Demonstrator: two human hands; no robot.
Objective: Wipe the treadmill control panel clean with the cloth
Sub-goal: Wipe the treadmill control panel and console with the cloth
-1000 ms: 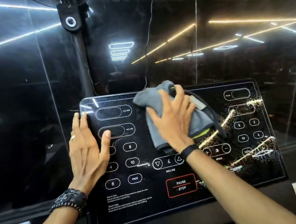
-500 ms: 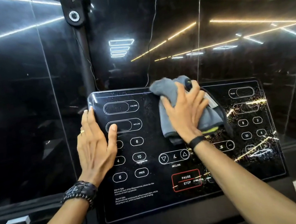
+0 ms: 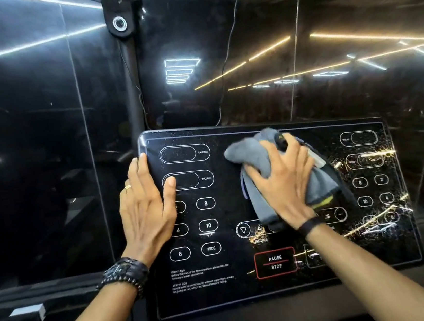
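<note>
Cloth (image 3: pixel 263 169), grey and bunched with a yellow-green edge showing low on its right side, lies on the upper middle of the black treadmill control panel (image 3: pixel 230 290), pinned under the right hand (image 3: pixel 286 180). That hand lies flat on it with fingers spread and fairly straight, pressing rather than clutching; folds of the cloth stick out past the fingertips toward the panel's top edge and hang below the palm over the incline buttons. The left hand (image 3: pixel 144 209) is well apart from the cloth, resting open on the panel's left edge, fingers straight and together, thumb reaching to the oval marked INCLINE. It wears a ring, and a dark beaded bracelet (image 3: pixel 125 275) circles that wrist; a thin black band (image 3: pixel 309 225) circles the right wrist. Specks and streaky light reflections cover the panel's right side, making the buttons there hard to read. The right hand and cloth hide part of the middle controls.
</note>
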